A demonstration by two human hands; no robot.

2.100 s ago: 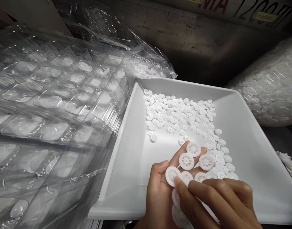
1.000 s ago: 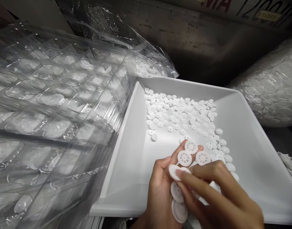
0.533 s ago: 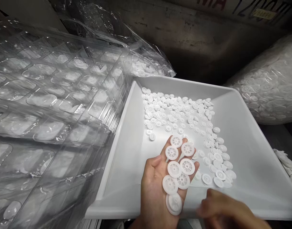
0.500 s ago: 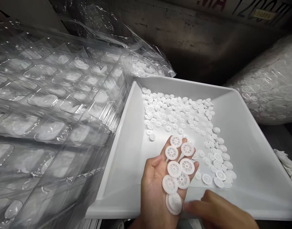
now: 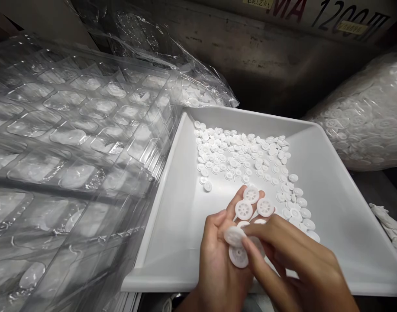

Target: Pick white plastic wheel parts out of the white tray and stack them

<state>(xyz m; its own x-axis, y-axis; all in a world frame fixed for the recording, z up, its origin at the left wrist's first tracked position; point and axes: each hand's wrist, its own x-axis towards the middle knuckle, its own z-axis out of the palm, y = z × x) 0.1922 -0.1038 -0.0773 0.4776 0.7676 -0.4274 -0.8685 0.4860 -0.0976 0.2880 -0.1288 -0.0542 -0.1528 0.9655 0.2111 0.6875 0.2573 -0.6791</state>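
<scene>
My left hand [image 5: 217, 264] is palm up over the near part of a white tray [image 5: 162, 242], its fingers slightly curled. Several small white plastic spoked wheels [image 5: 243, 210] rest along its palm and fingers, some with a thin stem showing. Between thumb and forefinger, my right hand [image 5: 302, 255] pinches one white plastic wheel [image 5: 234, 236], tilted just above the left palm. Another wheel [image 5: 238, 256] lies on the palm right below it. The right fingers hide part of the left hand's wheels. Many loose wheels [image 5: 237, 151] are scattered over the tray's far and right side.
Stacked clear plastic blister trays [image 5: 65, 134] with white pieces stand at left. Behind the tray is a clear bag [image 5: 198, 93] of white parts. A bulging bag of wheels [image 5: 373, 112] sits at right, with white crumpled material [image 5: 388, 225] below it.
My right hand has come in from the lower right over my left palm and now pinches a wheel there. The left hand has shifted slightly right in view.
</scene>
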